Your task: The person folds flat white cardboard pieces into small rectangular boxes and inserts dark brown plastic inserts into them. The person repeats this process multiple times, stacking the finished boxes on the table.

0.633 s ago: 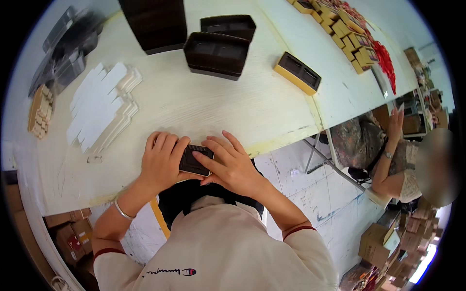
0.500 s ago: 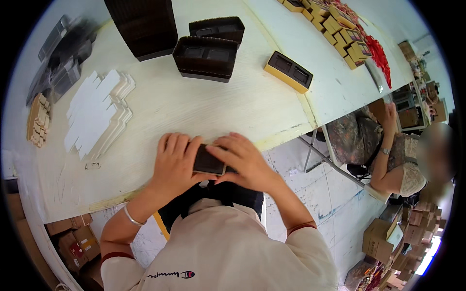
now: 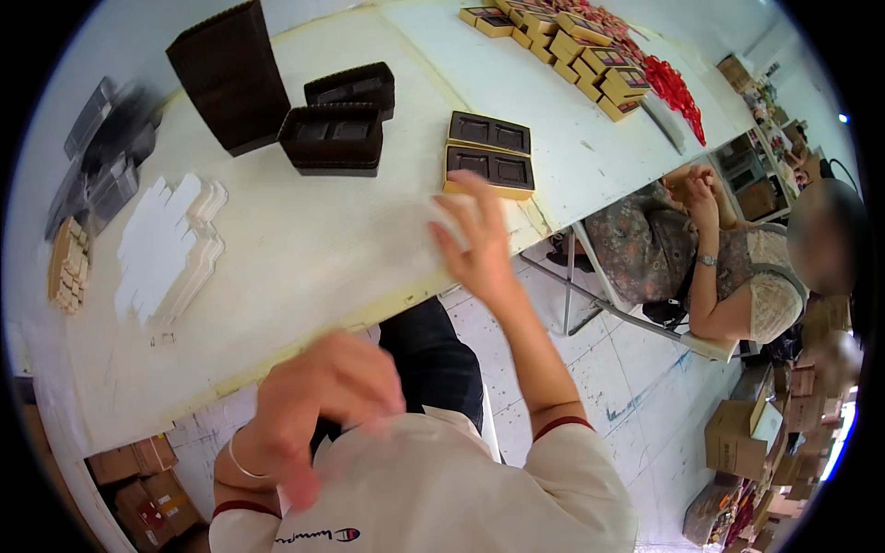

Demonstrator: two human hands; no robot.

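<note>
With the clock centred on the view, a bundle of small cream-coloured pieces lay at nine o'clock on the desk, with clear grey plastic shells above it toward ten. White card blanks, flat and overlapping, sat at nine o'clock, closer in.

A tall dark stack stood between ten and eleven. The left hand was between seven and eight, off the desk edge and in front of the person's shirt; it was blurred, so I cannot tell whether its fingers were closed or gripped anything. Two low stacks of dark trays stood at eleven.

The right hand was near the centre toward one o'clock, its fingers spread, with nothing visible between them. A fingertip overlapped the near box, though I cannot tell whether it touched. That yellow box lay between twelve and one, just beside the far box.

Judging by how things lay, these two were done as far as having dark trays seated inside; the stacked trays remained without boxes, and the blanks unfolded.

More yellow boxes were heaped at one, red ribbon lay at two, and a co-worker sat at three.
</note>
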